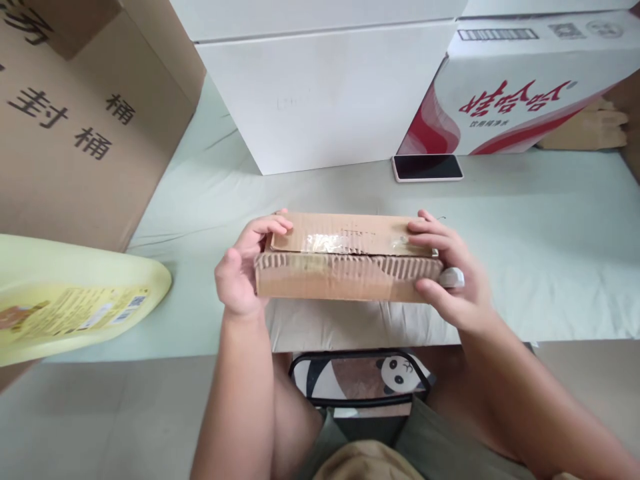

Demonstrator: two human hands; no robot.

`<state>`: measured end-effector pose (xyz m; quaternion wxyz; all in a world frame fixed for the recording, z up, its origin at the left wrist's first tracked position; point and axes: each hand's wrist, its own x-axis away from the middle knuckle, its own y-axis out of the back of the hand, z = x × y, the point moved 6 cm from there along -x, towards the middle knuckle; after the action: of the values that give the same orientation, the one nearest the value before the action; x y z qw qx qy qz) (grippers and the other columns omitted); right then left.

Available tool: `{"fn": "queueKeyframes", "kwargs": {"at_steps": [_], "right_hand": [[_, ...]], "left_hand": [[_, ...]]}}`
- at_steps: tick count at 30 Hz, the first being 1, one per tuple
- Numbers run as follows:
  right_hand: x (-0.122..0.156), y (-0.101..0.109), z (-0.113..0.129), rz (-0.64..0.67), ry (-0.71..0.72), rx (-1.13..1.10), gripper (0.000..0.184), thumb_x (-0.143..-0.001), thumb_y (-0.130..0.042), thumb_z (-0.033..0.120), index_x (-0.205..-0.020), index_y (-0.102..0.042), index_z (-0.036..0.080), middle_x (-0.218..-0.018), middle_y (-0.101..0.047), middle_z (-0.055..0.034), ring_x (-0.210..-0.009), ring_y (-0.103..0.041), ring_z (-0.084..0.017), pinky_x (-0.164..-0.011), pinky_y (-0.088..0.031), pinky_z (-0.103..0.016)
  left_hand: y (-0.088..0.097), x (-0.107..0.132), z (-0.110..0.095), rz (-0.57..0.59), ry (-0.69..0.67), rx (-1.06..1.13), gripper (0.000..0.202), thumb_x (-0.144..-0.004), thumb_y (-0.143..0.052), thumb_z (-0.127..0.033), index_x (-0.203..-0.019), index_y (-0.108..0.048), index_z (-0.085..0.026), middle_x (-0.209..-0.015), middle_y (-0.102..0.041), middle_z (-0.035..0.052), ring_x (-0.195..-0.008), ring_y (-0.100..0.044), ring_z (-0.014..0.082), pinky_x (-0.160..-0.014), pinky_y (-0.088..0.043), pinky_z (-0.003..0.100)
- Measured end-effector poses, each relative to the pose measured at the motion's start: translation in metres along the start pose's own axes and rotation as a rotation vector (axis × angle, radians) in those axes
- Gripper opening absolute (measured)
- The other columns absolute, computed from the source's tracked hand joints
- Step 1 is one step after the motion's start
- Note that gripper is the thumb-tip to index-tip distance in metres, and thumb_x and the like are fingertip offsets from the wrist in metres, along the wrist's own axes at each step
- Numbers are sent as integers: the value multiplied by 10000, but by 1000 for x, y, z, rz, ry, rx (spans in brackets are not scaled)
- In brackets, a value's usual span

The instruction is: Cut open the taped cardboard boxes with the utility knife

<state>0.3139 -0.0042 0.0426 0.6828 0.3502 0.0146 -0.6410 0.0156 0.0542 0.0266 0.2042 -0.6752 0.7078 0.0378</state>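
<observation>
I hold a small brown cardboard box (345, 263) sealed with clear tape, just above the near edge of a pale green bed sheet (550, 253). My left hand (243, 270) grips its left end, fingers curled over the top flap. My right hand (453, 277) grips the right end, fingers on top and thumb on the front face. A small whitish object (453, 278) shows between my right palm and the box; I cannot make out what it is.
A large brown carton (85, 120) with printed characters stands at the left. A white box (325, 93) and a red-and-white carton (520, 87) stand behind. A phone (427, 167) lies by them. A yellow bag (65, 300) is at the left, a panda stool (360, 377) below.
</observation>
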Motion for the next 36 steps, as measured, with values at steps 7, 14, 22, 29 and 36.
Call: {"fn": "queueKeyframes", "kwargs": {"at_steps": [7, 14, 22, 29, 36], "right_hand": [[2, -7, -10, -1, -141, -89, 275, -916, -745, 418, -1169, -716, 314, -1511, -622, -91, -1571, -443, -393, -1239, -445, -646], [-1, -5, -10, 12, -88, -81, 156, -948, -678, 344, -1046, -790, 298, -1457, -655, -72, -1558, -462, -393, -1285, -381, -687], [-2, -5, -11, 7, 41, -145, 296, -922, -678, 550, -1125, -775, 357, -1383, -664, -62, -1408, -589, -365, -1299, -361, -684], [-1, -6, -9, -46, -22, -159, 129, -966, -661, 292, -1009, -776, 332, -1314, -650, -63, -1366, -616, -327, -1247, -439, -646], [-3, -6, -9, -22, -37, -138, 154, -931, -689, 277, -1062, -757, 323, -1303, -642, -74, -1366, -609, -334, -1231, -459, -628]], "left_hand": [[4, 2, 0, 90, 6, -190, 306, -753, -830, -486, -935, -771, -246, -1132, -714, 108, -1345, -599, 398, -1248, -417, 604], [4, 1, -3, 108, 14, -185, 229, -847, -762, -450, -924, -829, -246, -1160, -714, 117, -1285, -636, 364, -1274, -391, 585], [3, 2, -2, 31, 0, -172, 429, -935, -615, -600, -910, -840, -235, -1147, -711, 127, -1258, -649, 348, -1222, -466, 521], [6, 3, 1, 102, 27, -205, 252, -801, -733, -380, -999, -855, -283, -1219, -716, 97, -1313, -619, 375, -1244, -427, 585], [5, 3, 2, 118, 41, -192, 316, -753, -717, -320, -1037, -846, -271, -1253, -694, 105, -1337, -595, 402, -1268, -374, 621]]}}
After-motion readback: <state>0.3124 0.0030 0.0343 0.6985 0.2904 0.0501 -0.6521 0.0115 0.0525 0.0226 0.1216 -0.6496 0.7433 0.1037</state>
